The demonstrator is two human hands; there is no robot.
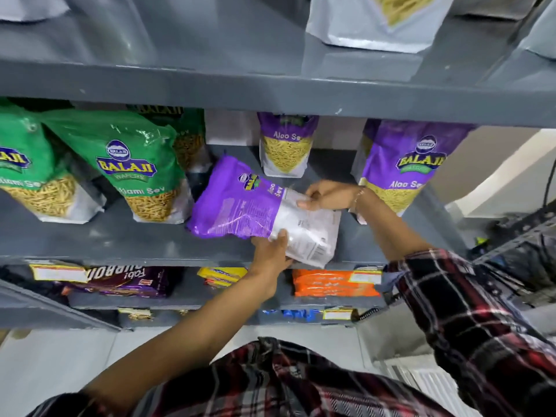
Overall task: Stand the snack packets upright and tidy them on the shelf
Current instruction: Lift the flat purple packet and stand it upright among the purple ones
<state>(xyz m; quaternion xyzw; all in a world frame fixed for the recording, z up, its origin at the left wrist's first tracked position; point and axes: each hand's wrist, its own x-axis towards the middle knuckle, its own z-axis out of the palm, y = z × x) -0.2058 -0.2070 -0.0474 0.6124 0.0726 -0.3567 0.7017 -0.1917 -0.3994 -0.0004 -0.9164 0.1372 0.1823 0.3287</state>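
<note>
A purple Aloo Sev packet point(240, 203) lies flat on its side on the grey middle shelf point(120, 236), back face up, its white bottom end toward the right. My left hand point(272, 254) grips its near lower edge. My right hand point(328, 195) holds its far white end. Two more purple Aloo Sev packets stand upright: one at the back point(285, 145), one at the right point(403, 167). Green Balaji sev packets point(132, 167) stand upright on the left of the same shelf.
The upper shelf point(270, 91) overhangs close above, with a silver pouch point(376, 22) on it. Below, a lower shelf holds a dark biscuit pack point(126, 281), yellow packs point(222, 276) and orange packs point(331, 282). A dark rack with cables point(517, 236) stands at the right.
</note>
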